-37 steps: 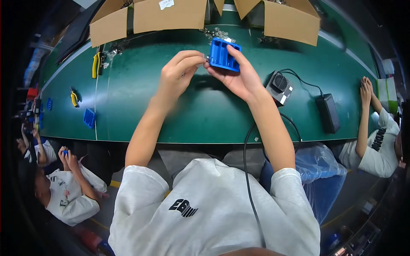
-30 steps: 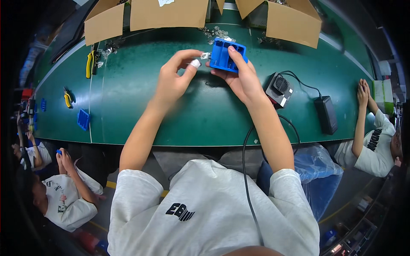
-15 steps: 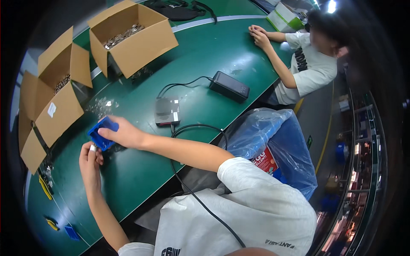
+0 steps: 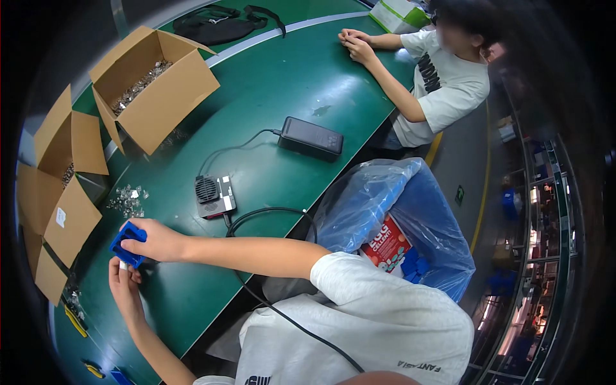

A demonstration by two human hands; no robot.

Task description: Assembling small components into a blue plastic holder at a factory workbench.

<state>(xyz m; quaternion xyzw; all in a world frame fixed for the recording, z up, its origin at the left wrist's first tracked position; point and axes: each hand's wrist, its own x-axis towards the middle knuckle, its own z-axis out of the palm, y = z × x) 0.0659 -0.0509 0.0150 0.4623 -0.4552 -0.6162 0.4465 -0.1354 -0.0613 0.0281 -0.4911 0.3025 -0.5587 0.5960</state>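
Note:
In my right hand [image 4: 157, 240] is a blue plastic part [image 4: 130, 244] with hollow recesses, gripped between thumb and fingers above the green table. Just below it my left hand [image 4: 125, 289] is raised, its fingers curled up against the part's lower edge. Something white [image 4: 123, 264] shows at a left fingertip; whether it is a wrap on the finger or a held piece I cannot tell. Small shiny metal pieces [image 4: 128, 200] lie scattered on the table beyond my hands.
Two open cardboard boxes [image 4: 170, 96] [image 4: 70, 215] hold metal pieces. A small device [image 4: 215, 196] is cabled to a black power bank [image 4: 310, 138]. Yellow-handled pliers [image 4: 76, 321] lie at left. A blue-lined bin [image 4: 423, 212] holds blue parts. Another person [image 4: 443, 83] sits at the far right.
The view has shifted, so the table things sit further left. My hands stay together at the blue part, which is turned to show more of its recesses.

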